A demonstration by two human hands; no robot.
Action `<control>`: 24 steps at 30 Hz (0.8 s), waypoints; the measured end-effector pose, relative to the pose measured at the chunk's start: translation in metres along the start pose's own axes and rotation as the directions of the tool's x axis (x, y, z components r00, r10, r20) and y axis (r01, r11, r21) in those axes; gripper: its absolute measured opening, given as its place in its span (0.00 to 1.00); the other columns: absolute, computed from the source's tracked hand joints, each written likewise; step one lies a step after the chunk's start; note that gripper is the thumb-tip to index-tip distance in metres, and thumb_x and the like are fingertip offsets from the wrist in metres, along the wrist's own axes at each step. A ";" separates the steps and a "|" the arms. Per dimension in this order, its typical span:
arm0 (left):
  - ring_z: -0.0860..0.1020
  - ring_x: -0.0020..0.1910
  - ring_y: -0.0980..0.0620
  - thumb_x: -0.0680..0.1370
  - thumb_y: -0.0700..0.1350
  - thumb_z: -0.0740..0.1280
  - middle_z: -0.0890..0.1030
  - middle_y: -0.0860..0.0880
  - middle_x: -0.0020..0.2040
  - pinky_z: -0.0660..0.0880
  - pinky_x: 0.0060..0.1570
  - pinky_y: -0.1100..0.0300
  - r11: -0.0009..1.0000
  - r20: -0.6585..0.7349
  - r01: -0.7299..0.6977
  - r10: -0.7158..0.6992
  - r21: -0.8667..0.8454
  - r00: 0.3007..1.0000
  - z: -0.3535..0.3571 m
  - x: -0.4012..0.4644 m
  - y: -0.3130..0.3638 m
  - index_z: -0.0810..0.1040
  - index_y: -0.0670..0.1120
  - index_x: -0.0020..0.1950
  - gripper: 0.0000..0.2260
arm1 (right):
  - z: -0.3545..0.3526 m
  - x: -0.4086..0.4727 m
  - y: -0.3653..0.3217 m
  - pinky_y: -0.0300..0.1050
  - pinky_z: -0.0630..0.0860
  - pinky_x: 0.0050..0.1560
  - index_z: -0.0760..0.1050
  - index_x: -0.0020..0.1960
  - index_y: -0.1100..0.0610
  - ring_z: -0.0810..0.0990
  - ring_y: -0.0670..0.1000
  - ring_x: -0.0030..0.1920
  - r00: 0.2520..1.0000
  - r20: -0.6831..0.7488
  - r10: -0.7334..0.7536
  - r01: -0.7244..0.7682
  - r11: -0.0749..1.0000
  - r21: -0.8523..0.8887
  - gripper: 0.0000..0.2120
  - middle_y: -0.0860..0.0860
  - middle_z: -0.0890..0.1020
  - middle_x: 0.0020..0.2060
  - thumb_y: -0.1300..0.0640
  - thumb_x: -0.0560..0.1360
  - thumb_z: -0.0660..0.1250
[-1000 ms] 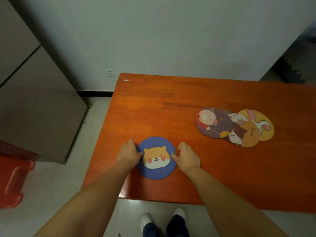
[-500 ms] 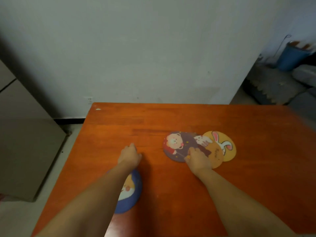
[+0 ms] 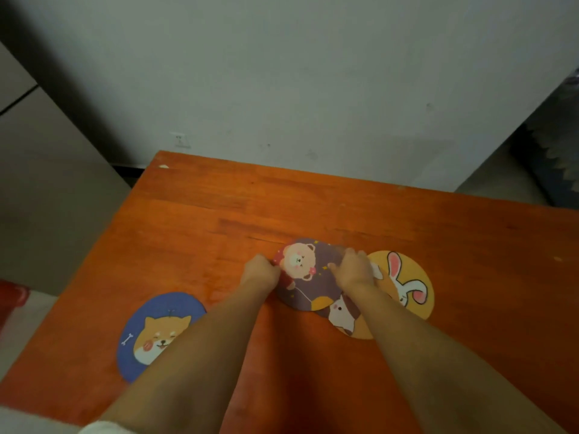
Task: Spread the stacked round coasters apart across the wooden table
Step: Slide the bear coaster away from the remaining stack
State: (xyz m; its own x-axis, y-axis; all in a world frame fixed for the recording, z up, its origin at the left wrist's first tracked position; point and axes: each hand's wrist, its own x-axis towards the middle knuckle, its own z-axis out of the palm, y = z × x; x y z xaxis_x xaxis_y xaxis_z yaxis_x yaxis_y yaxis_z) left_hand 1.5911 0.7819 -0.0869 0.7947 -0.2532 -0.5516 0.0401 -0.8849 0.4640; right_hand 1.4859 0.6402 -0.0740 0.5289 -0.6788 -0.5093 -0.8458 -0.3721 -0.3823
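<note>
Three round coasters overlap in the middle of the wooden table [image 3: 344, 208]. On top lies a purple bear coaster [image 3: 308, 277]. It partly covers a brown coaster [image 3: 344, 317] with a white animal, and a yellow rabbit coaster [image 3: 407, 283] lies to the right. My left hand [image 3: 261, 272] pinches the bear coaster's left edge. My right hand [image 3: 354, 267] grips its right edge, fingers curled over it. A blue dog coaster [image 3: 156, 333] lies alone near the table's front left corner, partly hidden by my left forearm.
The table's left edge runs close to the blue coaster, with pale floor beyond. A grey cabinet [image 3: 47, 183] stands at the left and something red [image 3: 12, 299] sits on the floor beside it. A white wall [image 3: 282, 73] rises behind the table.
Both hands left the blue dog coaster, which stayed at the front left. They moved to the overlapping pile and now hold the purple bear coaster by its two sides.
</note>
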 end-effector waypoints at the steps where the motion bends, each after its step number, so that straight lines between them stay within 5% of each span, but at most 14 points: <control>1: 0.79 0.59 0.39 0.77 0.47 0.65 0.81 0.36 0.59 0.75 0.54 0.52 1.000 0.000 0.010 -0.010 -0.010 1.000 0.002 0.002 0.002 0.79 0.38 0.59 0.16 | 0.002 0.003 0.001 0.57 0.71 0.63 0.62 0.72 0.64 0.69 0.64 0.68 1.000 0.008 0.001 -0.001 1.000 0.001 0.28 0.62 0.65 0.71 0.52 0.78 0.65; 5: 0.80 0.58 0.38 0.76 0.42 0.65 0.81 0.34 0.58 0.75 0.51 0.51 0.995 -0.003 0.063 -0.064 -0.076 0.998 0.006 0.005 0.004 0.81 0.35 0.56 0.14 | 0.004 0.011 0.002 0.59 0.72 0.64 0.68 0.66 0.62 0.71 0.65 0.64 0.999 0.049 0.009 -0.012 0.998 0.057 0.18 0.63 0.72 0.63 0.56 0.79 0.64; 6: 0.79 0.57 0.38 0.76 0.40 0.65 0.81 0.34 0.57 0.75 0.51 0.50 0.992 -0.006 0.076 -0.077 -0.100 0.997 0.006 0.004 0.004 0.80 0.34 0.55 0.12 | 0.003 0.012 0.004 0.59 0.73 0.61 0.73 0.56 0.59 0.74 0.64 0.55 0.998 0.066 -0.005 0.001 0.998 0.068 0.07 0.62 0.75 0.51 0.57 0.80 0.63; 7: 0.80 0.57 0.37 0.76 0.38 0.64 0.81 0.33 0.56 0.75 0.52 0.49 0.988 -0.012 0.085 -0.088 -0.131 0.996 0.005 0.004 0.003 0.81 0.33 0.52 0.11 | 0.002 0.011 0.005 0.57 0.73 0.54 0.70 0.43 0.55 0.73 0.61 0.45 0.997 0.066 -0.026 0.021 0.997 0.079 0.08 0.57 0.72 0.39 0.58 0.81 0.62; 9: 0.80 0.52 0.37 0.75 0.37 0.65 0.82 0.33 0.46 0.76 0.50 0.47 0.976 -0.023 0.085 -0.091 -0.199 0.996 0.002 0.002 0.002 0.80 0.34 0.40 0.08 | -0.002 0.009 0.008 0.51 0.66 0.45 0.61 0.36 0.54 0.64 0.53 0.32 0.995 0.069 -0.078 0.071 0.993 0.093 0.16 0.52 0.63 0.31 0.58 0.82 0.60; 11: 0.77 0.42 0.40 0.75 0.39 0.66 0.76 0.38 0.36 0.72 0.43 0.50 0.960 -0.026 0.068 -0.078 -0.271 0.997 -0.001 -0.002 0.004 0.71 0.41 0.28 0.16 | -0.011 -0.001 0.011 0.50 0.62 0.42 0.62 0.42 0.57 0.60 0.52 0.30 0.992 0.046 -0.117 0.110 0.984 0.138 0.11 0.52 0.63 0.31 0.57 0.82 0.59; 17: 0.70 0.35 0.47 0.78 0.39 0.63 0.70 0.44 0.33 0.74 0.43 0.49 0.893 0.051 -0.036 0.066 -0.449 0.997 -0.009 -0.035 0.030 0.63 0.47 0.31 0.17 | -0.036 -0.039 0.037 0.54 0.64 0.35 0.67 0.55 0.57 0.66 0.58 0.35 0.994 -0.046 -0.101 0.110 0.941 0.321 0.07 0.60 0.72 0.40 0.53 0.83 0.56; 19: 0.69 0.34 0.47 0.78 0.39 0.63 0.69 0.45 0.33 0.71 0.42 0.50 0.884 0.097 -0.083 0.143 -0.460 0.985 -0.005 -0.052 0.041 0.63 0.47 0.31 0.17 | -0.044 -0.052 0.056 0.59 0.74 0.45 0.67 0.65 0.60 0.77 0.63 0.48 0.994 -0.095 -0.056 0.086 0.932 0.352 0.14 0.63 0.77 0.53 0.54 0.83 0.57; 21: 0.68 0.33 0.48 0.78 0.38 0.63 0.68 0.46 0.32 0.69 0.39 0.53 0.892 0.123 -0.128 0.200 -0.434 0.972 0.005 -0.070 0.051 0.63 0.47 0.31 0.17 | -0.052 -0.067 0.077 0.55 0.73 0.62 0.65 0.71 0.61 0.74 0.61 0.66 0.989 -0.145 -0.022 0.075 0.927 0.369 0.19 0.60 0.74 0.68 0.57 0.82 0.58; 24: 0.69 0.35 0.48 0.79 0.37 0.63 0.68 0.46 0.32 0.70 0.36 0.54 0.902 0.182 -0.155 0.246 -0.404 0.952 0.027 -0.097 0.062 0.63 0.46 0.31 0.17 | -0.058 -0.087 0.113 0.53 0.74 0.54 0.69 0.65 0.62 0.76 0.59 0.57 0.978 -0.201 0.054 0.027 0.925 0.379 0.15 0.60 0.76 0.63 0.56 0.82 0.58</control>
State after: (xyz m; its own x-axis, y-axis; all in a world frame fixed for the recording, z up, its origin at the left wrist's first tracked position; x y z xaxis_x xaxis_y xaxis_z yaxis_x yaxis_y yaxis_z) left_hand 1.5007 0.7408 -0.0233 0.6562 -0.5297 -0.5374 0.1572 -0.6006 0.7839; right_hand 1.3402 0.6206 -0.0280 0.4576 -0.8112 -0.3640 -0.7416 -0.1224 -0.6596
